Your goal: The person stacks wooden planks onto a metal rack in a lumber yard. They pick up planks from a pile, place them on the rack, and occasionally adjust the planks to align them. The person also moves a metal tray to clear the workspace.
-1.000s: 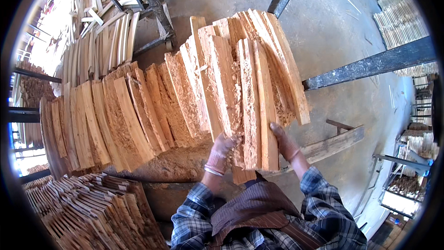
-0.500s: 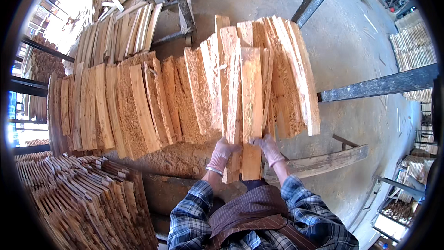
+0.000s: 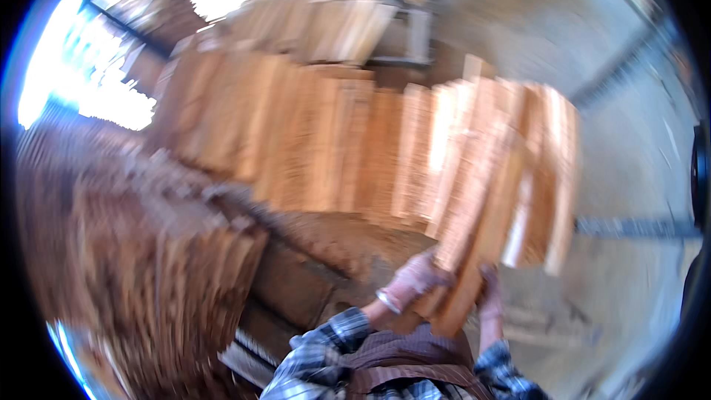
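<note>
Two or so narrow wooden boards (image 3: 483, 241) lie side by side, near ends tilted toward my body, far ends resting over the row of boards. On their left edge, my gloved left hand (image 3: 419, 279) is closed round the near part. My gloved right hand (image 3: 490, 290) grips the opposite edge, fingers partly hidden by the wood. Beyond them runs a long row of rough boards (image 3: 311, 130) leaning against one another, some with bark-like, crumbly faces. Motion blur smears the fine detail.
A tall stack of thin boards (image 3: 163, 259) stands at the left. More boards (image 3: 311, 30) lie beyond the row, by a metal frame (image 3: 419, 33). A dark metal bar (image 3: 637, 227) juts in from the right above the concrete floor (image 3: 629, 148).
My view has swung left, so the row and stack appear shifted right and tilted. Both hands stay on the boards, which now slant from upper right to lower left.
</note>
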### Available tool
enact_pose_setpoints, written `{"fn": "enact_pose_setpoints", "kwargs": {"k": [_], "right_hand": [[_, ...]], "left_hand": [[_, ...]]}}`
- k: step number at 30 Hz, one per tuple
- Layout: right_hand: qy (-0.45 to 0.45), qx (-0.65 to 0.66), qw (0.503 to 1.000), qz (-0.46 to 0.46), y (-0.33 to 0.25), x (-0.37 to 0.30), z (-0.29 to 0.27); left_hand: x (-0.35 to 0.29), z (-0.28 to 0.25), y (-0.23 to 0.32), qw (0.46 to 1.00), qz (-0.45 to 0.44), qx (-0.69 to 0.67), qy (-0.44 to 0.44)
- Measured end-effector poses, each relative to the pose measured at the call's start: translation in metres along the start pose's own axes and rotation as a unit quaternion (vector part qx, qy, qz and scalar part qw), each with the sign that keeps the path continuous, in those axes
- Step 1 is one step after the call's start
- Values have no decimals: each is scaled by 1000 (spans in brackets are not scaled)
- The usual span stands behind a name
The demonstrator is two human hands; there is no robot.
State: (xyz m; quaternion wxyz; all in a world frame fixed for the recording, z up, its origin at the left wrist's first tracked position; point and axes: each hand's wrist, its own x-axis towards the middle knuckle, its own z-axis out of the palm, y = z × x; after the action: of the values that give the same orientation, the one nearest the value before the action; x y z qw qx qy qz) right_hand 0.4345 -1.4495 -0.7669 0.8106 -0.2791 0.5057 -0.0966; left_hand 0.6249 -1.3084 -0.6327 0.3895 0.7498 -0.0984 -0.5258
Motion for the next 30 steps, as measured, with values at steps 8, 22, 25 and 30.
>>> {"fn": "enact_pose_setpoints", "kwargs": {"k": [8,22,25,30], "right_hand": [[-232,-117,961,-92,-8,-87,187],[-686,-339,613,-195,93,-489,701],[-692,-447,462,-329,147,-561,721],[-528,-518,269,-617,267,-530,716]], "left_hand": [[-149,-101,-51,967,128,-71,209],[-647,-387,-101,669,349,-220,618],[-737,-482,-216,646,350,-67,675],[-667,-445,-241,645,-155,153,733]]}}
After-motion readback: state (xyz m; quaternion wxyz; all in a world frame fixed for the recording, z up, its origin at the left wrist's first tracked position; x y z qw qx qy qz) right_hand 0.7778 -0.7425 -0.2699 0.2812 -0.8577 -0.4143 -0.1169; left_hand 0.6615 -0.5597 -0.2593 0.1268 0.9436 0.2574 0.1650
